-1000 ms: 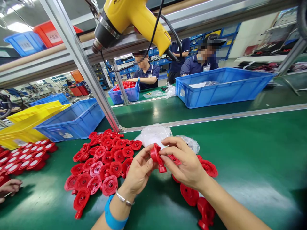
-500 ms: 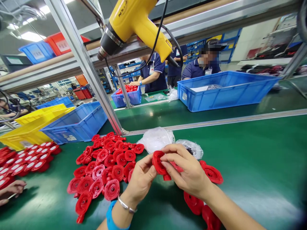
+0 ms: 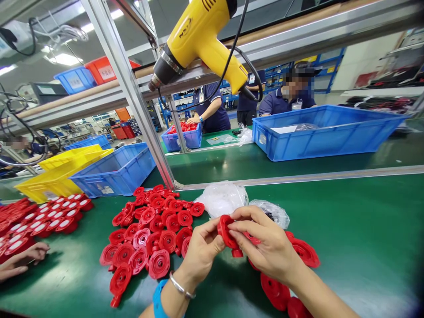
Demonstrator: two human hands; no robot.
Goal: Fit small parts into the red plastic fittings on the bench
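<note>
Farthest out to the left of the left hand I can see a co-worker's hand (image 3: 28, 259), low over the bench, and beyond it rows of red parts with white discs (image 3: 53, 216). Behind those, up and left of the left hand, sit yellow bins (image 3: 62, 174) and a blue bin (image 3: 114, 173). Closer in, just left of the left hand, a loose spread of red plastic housings (image 3: 152, 234) covers the green bench top (image 3: 361, 229), many with their round, ringed faces upward.

The left hand (image 3: 202, 252), with a silver bangle (image 3: 181, 286) and a blue wristband (image 3: 159, 302) behind it, pinches one red housing (image 3: 225, 232) between thumb and fingers, tilted, its short spout downward. Above both hands I see a yellow heat gun (image 3: 203, 46); just beyond the fingers lies a clear plastic bag (image 3: 223, 198).

The right hand (image 3: 270, 240) has its thumb and fingers bunched narrowly at the housing's open face; I can't tell whether they hold anything small. Past its knuckles lies a second bag (image 3: 276, 214) with dark pieces inside. More housings (image 3: 275, 291) lie beneath and right of that hand, and well beyond it stands a large blue crate (image 3: 321, 141).
</note>
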